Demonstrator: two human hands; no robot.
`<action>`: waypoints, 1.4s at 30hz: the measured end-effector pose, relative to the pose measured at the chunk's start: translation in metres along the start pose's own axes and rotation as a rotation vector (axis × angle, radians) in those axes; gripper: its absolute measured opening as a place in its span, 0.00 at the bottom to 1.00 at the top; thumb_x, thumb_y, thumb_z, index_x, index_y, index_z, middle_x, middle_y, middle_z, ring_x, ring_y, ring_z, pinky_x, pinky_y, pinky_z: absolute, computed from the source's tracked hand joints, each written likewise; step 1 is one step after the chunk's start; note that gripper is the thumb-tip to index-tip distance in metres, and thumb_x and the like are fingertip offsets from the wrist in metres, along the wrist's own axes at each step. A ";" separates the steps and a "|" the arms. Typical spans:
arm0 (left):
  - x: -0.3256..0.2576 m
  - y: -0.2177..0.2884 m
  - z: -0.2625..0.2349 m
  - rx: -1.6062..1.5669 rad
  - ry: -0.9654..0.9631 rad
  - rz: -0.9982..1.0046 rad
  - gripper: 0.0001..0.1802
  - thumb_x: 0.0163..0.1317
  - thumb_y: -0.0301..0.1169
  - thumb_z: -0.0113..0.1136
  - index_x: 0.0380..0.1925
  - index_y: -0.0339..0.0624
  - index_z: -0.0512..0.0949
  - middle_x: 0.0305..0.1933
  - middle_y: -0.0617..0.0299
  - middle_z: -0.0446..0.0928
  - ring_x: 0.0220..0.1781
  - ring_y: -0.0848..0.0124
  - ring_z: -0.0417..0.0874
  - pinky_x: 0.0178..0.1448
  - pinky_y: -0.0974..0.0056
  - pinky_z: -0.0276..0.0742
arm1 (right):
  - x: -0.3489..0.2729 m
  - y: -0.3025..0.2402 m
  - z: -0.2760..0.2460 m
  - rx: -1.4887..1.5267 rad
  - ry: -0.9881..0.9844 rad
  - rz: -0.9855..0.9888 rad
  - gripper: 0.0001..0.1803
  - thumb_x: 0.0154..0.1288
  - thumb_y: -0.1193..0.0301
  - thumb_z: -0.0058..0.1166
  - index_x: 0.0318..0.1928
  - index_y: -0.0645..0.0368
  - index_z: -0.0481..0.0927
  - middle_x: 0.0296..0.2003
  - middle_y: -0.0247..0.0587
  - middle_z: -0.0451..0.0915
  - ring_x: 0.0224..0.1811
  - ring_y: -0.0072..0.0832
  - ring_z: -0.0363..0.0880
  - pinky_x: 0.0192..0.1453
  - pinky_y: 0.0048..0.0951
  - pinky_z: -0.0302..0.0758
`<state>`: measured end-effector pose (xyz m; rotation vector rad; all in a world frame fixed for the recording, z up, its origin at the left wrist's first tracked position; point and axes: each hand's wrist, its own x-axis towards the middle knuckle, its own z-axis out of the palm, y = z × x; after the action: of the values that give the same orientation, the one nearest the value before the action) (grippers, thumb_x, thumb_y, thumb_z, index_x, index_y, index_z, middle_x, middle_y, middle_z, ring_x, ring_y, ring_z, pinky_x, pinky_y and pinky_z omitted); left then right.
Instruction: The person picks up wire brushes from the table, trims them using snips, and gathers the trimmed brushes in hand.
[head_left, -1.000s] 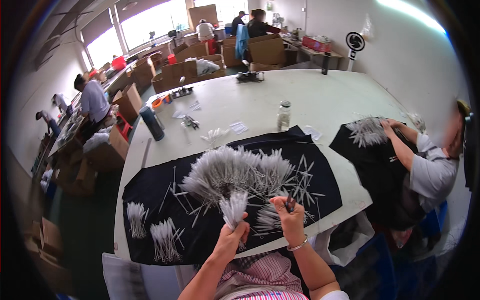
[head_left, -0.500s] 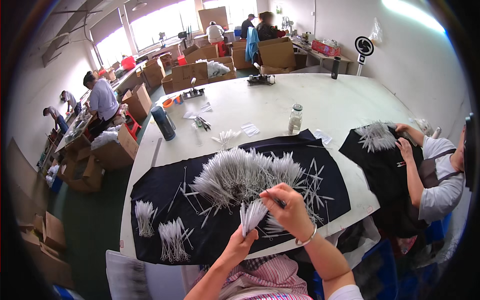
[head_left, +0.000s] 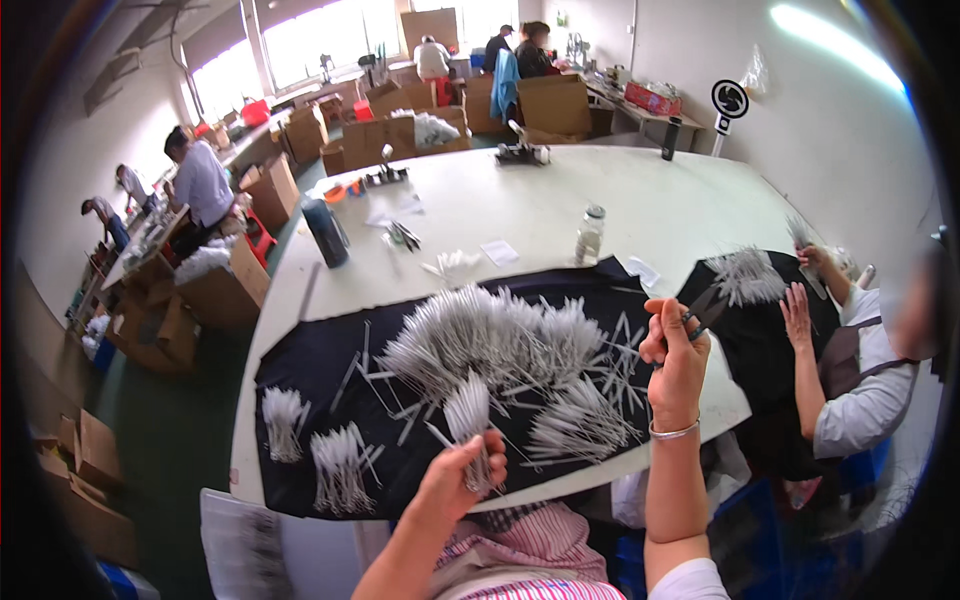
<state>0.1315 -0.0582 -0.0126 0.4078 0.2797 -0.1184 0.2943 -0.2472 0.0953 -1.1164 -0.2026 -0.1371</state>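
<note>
My left hand [head_left: 455, 482] is closed round the looped wire stems of a bunch of small white-bristled wire brushes [head_left: 467, 408], bristles up, above the front edge of the dark cloth [head_left: 400, 468]. Raised to the right, my right hand [head_left: 677, 350] grips small dark scissors [head_left: 705, 312], apart from the brushes. A large heap of the same brushes [head_left: 470, 335] lies behind my left hand. To its right sits a smaller pile [head_left: 585, 422]. Two bundles stand at the cloth's left, an outer bundle [head_left: 284, 422] and an inner bundle [head_left: 342, 466].
A blue bottle [head_left: 325, 235], hand tools [head_left: 403, 236] and a glass jar [head_left: 590, 236] stand or lie on the white table [head_left: 480, 210]. At right, a co-worker [head_left: 865, 370] handles brushes on another dark cloth. Cardboard boxes [head_left: 155, 330] line the left floor.
My right hand has moved up and right, away from the bunch, with the scissors. My left hand has shifted slightly left, and the bunch is more upright. The co-worker's far hand has lifted some brushes.
</note>
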 end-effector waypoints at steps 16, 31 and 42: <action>0.002 -0.006 -0.015 -0.077 0.034 0.156 0.15 0.63 0.30 0.40 0.50 0.51 0.63 0.34 0.61 0.69 0.39 0.65 0.73 0.46 0.51 0.73 | -0.156 0.117 0.016 -0.273 -0.028 0.253 0.12 0.63 0.67 0.44 0.31 0.63 0.75 0.25 0.30 0.74 0.27 0.14 0.65 0.33 0.16 0.64; -0.006 -0.011 -0.005 0.181 0.160 0.149 0.17 0.63 0.34 0.41 0.53 0.51 0.61 0.29 0.64 0.68 0.33 0.71 0.71 0.37 0.58 0.75 | -0.148 0.120 0.031 -0.412 -0.066 -0.109 0.06 0.60 0.73 0.47 0.28 0.62 0.73 0.24 0.32 0.70 0.24 0.16 0.62 0.29 0.16 0.60; -0.018 -0.012 -0.013 0.363 0.122 0.156 0.14 0.57 0.31 0.54 0.42 0.43 0.68 0.25 0.64 0.69 0.24 0.74 0.69 0.25 0.69 0.65 | -0.110 0.086 0.018 -0.033 -0.238 0.385 0.12 0.58 0.67 0.52 0.37 0.64 0.75 0.21 0.25 0.67 0.16 0.10 0.57 0.18 0.15 0.52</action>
<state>0.1087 -0.0627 -0.0235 0.7974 0.3465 0.0103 0.2038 -0.1931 0.0022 -1.1844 -0.1938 0.3378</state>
